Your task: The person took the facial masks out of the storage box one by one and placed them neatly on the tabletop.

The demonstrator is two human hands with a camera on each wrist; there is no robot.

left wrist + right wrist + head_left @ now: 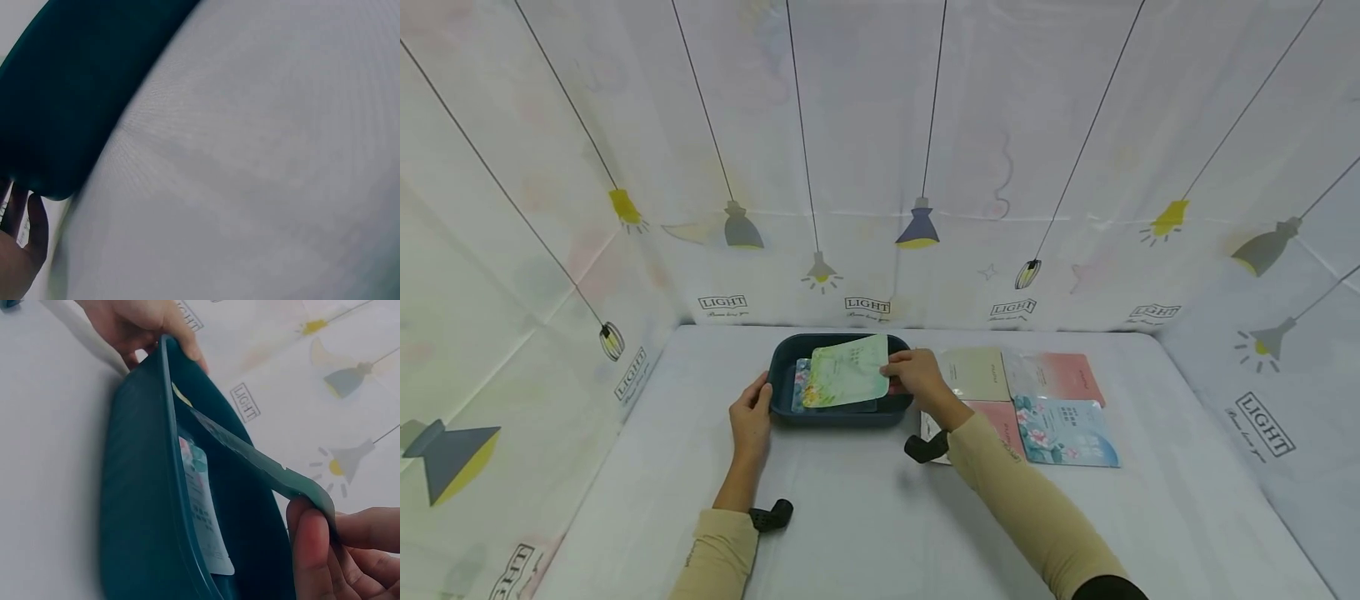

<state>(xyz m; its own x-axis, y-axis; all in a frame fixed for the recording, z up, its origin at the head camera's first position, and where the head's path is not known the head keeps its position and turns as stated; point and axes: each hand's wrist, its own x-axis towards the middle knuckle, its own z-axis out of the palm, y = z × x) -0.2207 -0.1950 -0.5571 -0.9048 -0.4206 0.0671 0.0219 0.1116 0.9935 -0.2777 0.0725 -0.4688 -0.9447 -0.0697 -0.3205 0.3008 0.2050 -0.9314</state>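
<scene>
A dark teal plastic tray [842, 419] with raised walls stands near the back of the table. My left hand [751, 421] holds its left end, and the right wrist view shows those fingers [187, 344] at the rim. Between thumb and fingers, my right hand [917, 379] pinches the right edge of a green floral sheet-mask packet [848, 371]. That packet is tilted over the tray, its far end dipping inside the walls. Below it lies a blue floral packet [801, 383] on the tray's floor, partly covered. A bit of red shows beside my right fingertips.
Right of the tray lie several flat packets: a beige one [981, 373], a pink-and-white one [1067, 377], a blue floral one [1067, 429] and a pink one [1000, 417] partly behind my right forearm. A printed cloth backdrop [880, 275] rises behind the white table [850, 517].
</scene>
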